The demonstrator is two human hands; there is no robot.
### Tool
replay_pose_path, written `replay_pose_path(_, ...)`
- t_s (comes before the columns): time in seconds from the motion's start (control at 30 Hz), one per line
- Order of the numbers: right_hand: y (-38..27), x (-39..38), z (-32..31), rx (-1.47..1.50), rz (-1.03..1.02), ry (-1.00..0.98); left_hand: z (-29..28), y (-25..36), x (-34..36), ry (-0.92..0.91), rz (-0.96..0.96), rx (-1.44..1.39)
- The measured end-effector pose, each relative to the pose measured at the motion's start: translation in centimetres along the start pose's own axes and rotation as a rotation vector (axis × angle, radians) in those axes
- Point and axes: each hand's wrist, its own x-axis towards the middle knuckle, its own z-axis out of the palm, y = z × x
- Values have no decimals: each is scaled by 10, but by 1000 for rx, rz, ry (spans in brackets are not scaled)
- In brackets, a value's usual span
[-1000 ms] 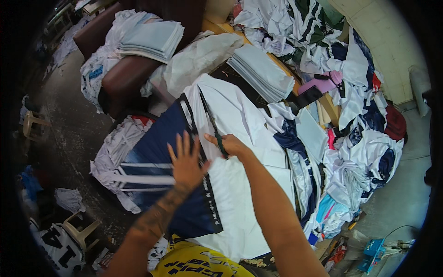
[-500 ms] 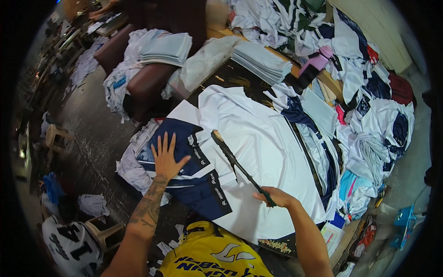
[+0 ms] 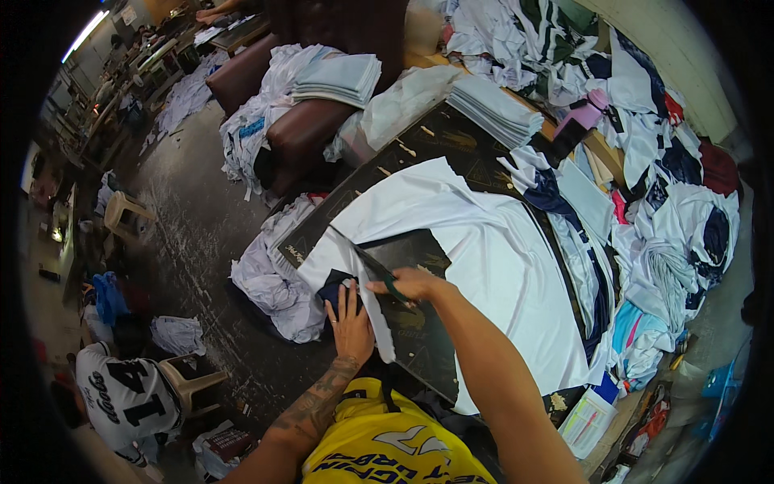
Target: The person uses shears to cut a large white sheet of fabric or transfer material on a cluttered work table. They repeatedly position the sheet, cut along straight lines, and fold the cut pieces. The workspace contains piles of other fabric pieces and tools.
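The left hand [image 3: 350, 324] hides part of the navy fabric piece [image 3: 331, 289]; its full outline cannot be told. The right hand [image 3: 418, 285] covers much of the scissors [image 3: 392, 285] at the handles. The near edge crops the yellow jersey [image 3: 379, 440], the far edge the brown armchair [image 3: 334, 40]. At right, a blue object [image 3: 720, 391] blurs; far-left bench clutter [image 3: 133, 71] is too small to identify.

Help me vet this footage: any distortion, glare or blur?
Head view: a curved, black fisheye rim surrounds the picture; head view, upper left: the lamp glares white; head view, right edge: the blue object looks soft.
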Motion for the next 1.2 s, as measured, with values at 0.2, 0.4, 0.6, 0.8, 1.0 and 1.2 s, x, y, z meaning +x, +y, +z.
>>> replay_pose_path(0.2,45,-61,22,396,-404,509,-39,-42,22,-1,-128,-685)
replay_pose_path(0.4,249,-252,124,643,233,1426,-27,7,261,30,-204,-105)
replay_pose_path(0.6,413,-377,252,376,1064,1545,33,176,36,-867,1442,-216)
replay_pose_path(0.8,451,-383,310,370,1128,1591,-19,136,69,-1104,522,-659)
replay_pose_path(1.0,397,-289,187,520,481,1691,-100,106,298,260,141,180)
replay_pose_path(1.2,389,-217,114,481,803,1681,-3,231,380,-114,208,-173)
